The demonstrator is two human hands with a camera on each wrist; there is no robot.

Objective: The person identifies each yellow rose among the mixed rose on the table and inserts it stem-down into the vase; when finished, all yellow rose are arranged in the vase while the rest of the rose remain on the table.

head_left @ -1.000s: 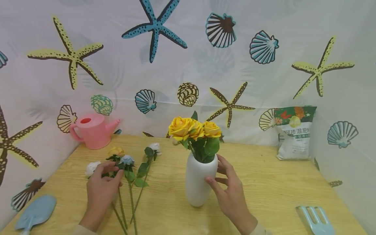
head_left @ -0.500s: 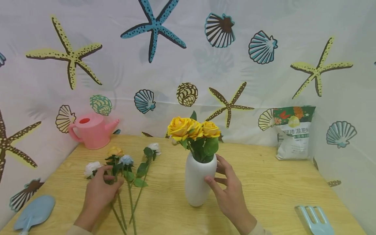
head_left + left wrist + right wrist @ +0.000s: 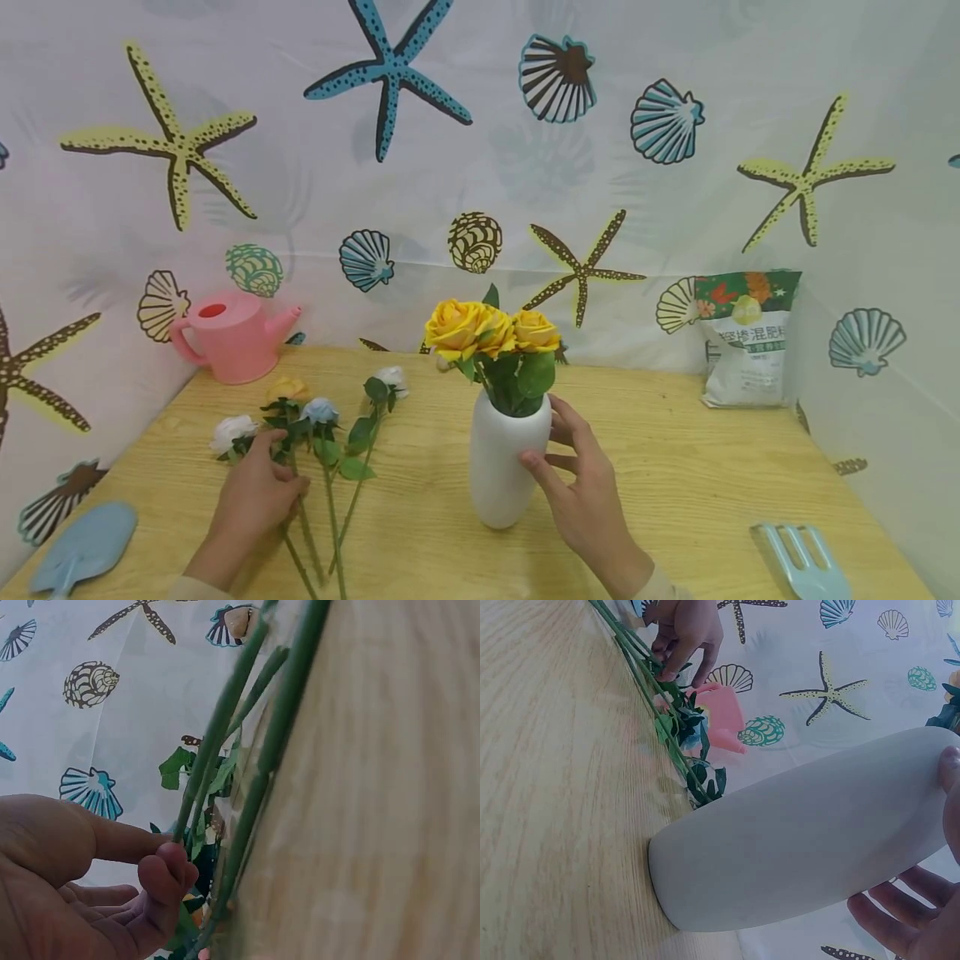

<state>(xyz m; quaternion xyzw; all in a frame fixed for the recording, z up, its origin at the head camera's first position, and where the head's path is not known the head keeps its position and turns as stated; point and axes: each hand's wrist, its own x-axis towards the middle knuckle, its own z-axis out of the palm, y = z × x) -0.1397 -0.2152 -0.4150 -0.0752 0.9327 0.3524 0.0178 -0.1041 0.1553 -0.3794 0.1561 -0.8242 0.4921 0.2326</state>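
Head view: right hand grips vase — thumb forward.

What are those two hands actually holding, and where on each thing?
The right hand holds the white vase by its upper side. The left hand pinches a loose flower stem below its leaves.

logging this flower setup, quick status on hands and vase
Left hand pinching a loose rose stem on the table. Right hand steadying the upright white vase of yellow roses. Nothing between stems and vase.
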